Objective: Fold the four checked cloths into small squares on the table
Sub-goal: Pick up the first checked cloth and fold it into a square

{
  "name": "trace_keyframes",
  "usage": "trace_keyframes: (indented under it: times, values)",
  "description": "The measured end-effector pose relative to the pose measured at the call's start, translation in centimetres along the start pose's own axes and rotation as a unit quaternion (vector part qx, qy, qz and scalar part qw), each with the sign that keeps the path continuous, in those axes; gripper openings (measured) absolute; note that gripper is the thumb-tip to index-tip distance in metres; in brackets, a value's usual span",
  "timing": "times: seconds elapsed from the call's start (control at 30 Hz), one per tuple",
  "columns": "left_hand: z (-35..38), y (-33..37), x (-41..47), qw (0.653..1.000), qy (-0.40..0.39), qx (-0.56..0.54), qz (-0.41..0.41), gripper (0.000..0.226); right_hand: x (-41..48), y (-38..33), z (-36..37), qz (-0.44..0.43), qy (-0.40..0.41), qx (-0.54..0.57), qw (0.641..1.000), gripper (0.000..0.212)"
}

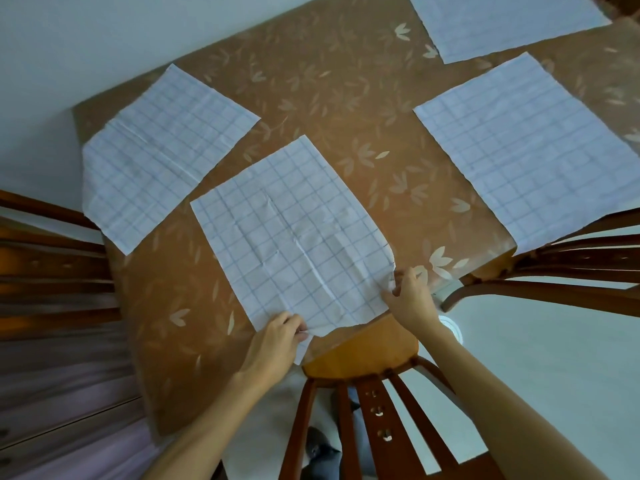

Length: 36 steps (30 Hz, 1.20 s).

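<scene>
Head view. Near cloth (294, 233): flat on the table (346, 98), lying wholly beyond both hands, long axis running away from the person. Left hand (277, 341): grip pinching the near-left corner. Right hand (410, 296): grip pinching the near-right corner. Unfolded, well apart: left cloth (162, 150), right cloth (533, 147), far cloth (502, 22). Likely fold: near edge carried forward.

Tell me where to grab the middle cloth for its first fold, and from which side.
Probably pinch its two near corners from the near edge of the table, as the left hand and right hand do: the middle cloth lies flat with that side at the rim.
</scene>
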<state>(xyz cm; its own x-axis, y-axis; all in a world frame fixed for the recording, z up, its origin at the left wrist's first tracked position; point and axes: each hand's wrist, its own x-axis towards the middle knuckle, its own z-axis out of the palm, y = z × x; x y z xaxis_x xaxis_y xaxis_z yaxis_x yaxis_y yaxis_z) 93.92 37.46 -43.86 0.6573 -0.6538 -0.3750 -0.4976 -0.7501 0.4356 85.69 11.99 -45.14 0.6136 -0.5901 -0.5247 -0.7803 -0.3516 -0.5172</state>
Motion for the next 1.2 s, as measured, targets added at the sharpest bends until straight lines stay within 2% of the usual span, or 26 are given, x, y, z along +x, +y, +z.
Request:
trace_keyframes:
  times: [0.03,0.1,0.17,0.3,0.4,0.53,0.6,0.73,0.9,1.03,1.07,1.13,1.2]
  values:
    - [-0.4,0.1,-0.3,1.0,0.003,-0.004,0.005,0.013,0.1,0.0,-0.2,0.001,-0.008,-0.009,1.0,0.01]
    - [-1.4,0.3,-0.8,0.999,0.015,-0.017,0.025,0.014,0.0,-0.1,-0.6,-0.002,-0.011,-0.002,1.0,0.023]
    - [-2.6,0.4,-1.3,0.998,0.026,-0.039,0.047,0.014,-0.5,-0.8,-1.8,-0.018,0.003,0.028,0.999,0.022]
    - [-5.5,0.7,-2.4,0.993,0.032,-0.093,0.069,0.017,-2.9,-5.0,-5.1,-0.057,0.013,0.123,0.991,0.014]
    - [-8.4,1.6,-3.5,0.985,0.067,-0.139,0.084,0.015,-5.3,-8.6,-7.4,-0.123,0.043,0.211,0.969,0.009]
    - [-13.5,2.9,-5.0,0.954,0.126,-0.262,0.074,0.012,-10.0,-13.9,-9.9,-0.211,0.042,0.245,0.945,0.047]
    - [-16.2,3.5,-6.0,0.935,0.152,-0.31,0.08,0.011,-12.3,-16.1,-10.9,-0.249,0.052,0.252,0.934,0.058]
    - [-21.2,4.8,-8.1,0.913,0.21,-0.33,0.117,0.01,-17.1,-20.1,-12.4,-0.325,0.046,0.272,0.905,0.066]
    - [-27.0,5.5,-10.7,0.892,0.244,-0.34,0.171,0.01,-23.5,-24.1,-14.0,-0.371,-0.005,0.274,0.887,0.061]
    - [-30.3,6.4,-12.9,0.862,0.305,-0.356,0.194,0.01,-27.2,-25.6,-13.9,-0.423,-0.057,0.245,0.87,0.083]
    - [-30.9,6.5,-13.4,0.856,0.313,-0.361,0.198,0.01,-27.8,-26.0,-13.6,-0.428,-0.048,0.24,0.87,0.084]
    - [-32.1,6.4,-14.4,0.846,0.322,-0.368,0.212,0.012,-28.8,-27.0,-13.1,-0.441,0.021,0.217,0.871,0.066]
    - [-33.4,6.3,-15.4,0.839,0.328,-0.37,0.227,0.013,-29.7,-28.0,-13.1,-0.458,0.082,0.219,0.858,0.029]
